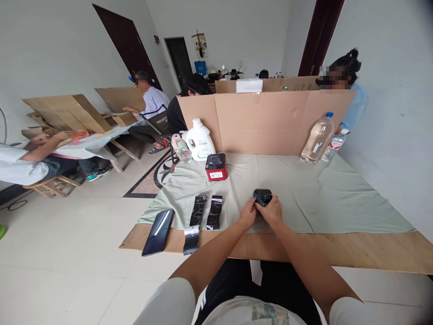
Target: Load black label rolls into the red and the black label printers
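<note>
The fingers of the right hand [271,210] are curled over the near side of a small black device [262,197], and the fingers of the left hand [248,215] are drawn together against its left near corner, so that it is gripped between both hands; how tightly each fingertip is pressed cannot be told, since the fingers hide one another. The device is held at the near middle of the pale green cloth [304,198], resting on or just above it. It is judged to be a light, rigid plastic thing with smooth, somewhat slippery sides, best taken by its two long edges rather than by its top, where a lid or opening seems to lie. To the left of the hands, two black strips [206,211] are laid side by side on the cloth, and a third dark strip with a shiny end [191,239] is laid on the bare wooden board [372,250] nearer the edge. A black phone [158,231] is set further left, half over the board's edge. Beyond the strips, a small red and black box [216,167] is placed, with a white jug [199,140] and a small bottle [181,148] behind it. Two clear water bottles [318,137] are stood at the far right against a cardboard screen [264,122], behind which other people are seated.
</note>
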